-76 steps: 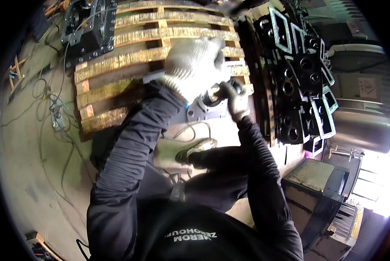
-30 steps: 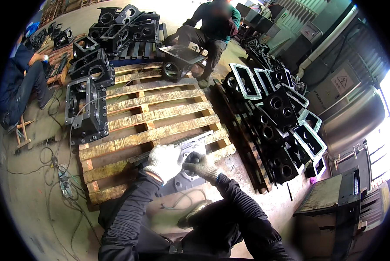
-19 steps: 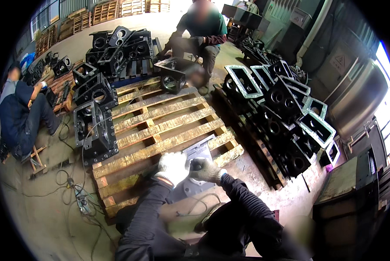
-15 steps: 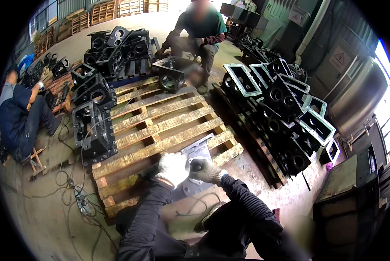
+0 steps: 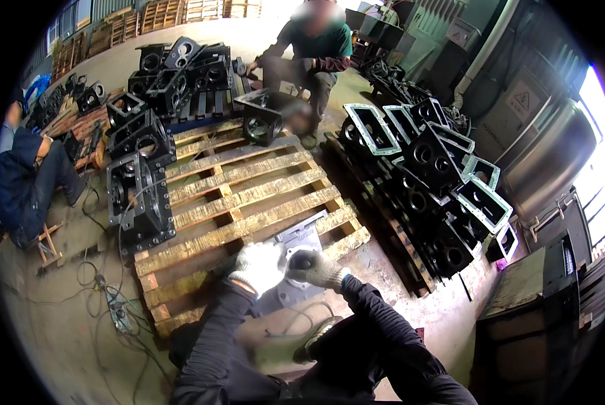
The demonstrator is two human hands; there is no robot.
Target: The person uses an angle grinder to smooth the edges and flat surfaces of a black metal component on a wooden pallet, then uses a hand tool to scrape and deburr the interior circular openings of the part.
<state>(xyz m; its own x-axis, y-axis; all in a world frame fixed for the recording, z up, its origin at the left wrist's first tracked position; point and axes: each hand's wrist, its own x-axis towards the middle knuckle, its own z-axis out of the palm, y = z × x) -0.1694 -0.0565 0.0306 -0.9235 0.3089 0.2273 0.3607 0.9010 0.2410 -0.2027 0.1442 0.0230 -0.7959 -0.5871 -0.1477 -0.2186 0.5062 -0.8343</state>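
A grey metal casting (image 5: 307, 236) leans against the near edge of the wooden pallet (image 5: 248, 200), in front of my knees. Over its middle, my left hand (image 5: 260, 267) in a white knit glove is closed, its fingers mostly turned from view and washed out by bright light. Close beside it, my right hand (image 5: 317, 268), also gloved, has its fingers curled together at the casting's face. What either hand grips is hidden or too small to name. Below the hands, the lower part of the casting shows between my forearms.
Black metal housings (image 5: 140, 196) line the pallet's left side. More housings with pale rims (image 5: 483, 202) are heaped on a pallet at the right. A person (image 5: 316, 50) sits across from me; another (image 5: 29, 169) sits at far left. Cables and a power strip (image 5: 119, 310) lie on the floor.
The whole view has shifted slightly. My hands stay close together over the casting. The person across has moved a hand a little; the person at far left has drawn an arm in.
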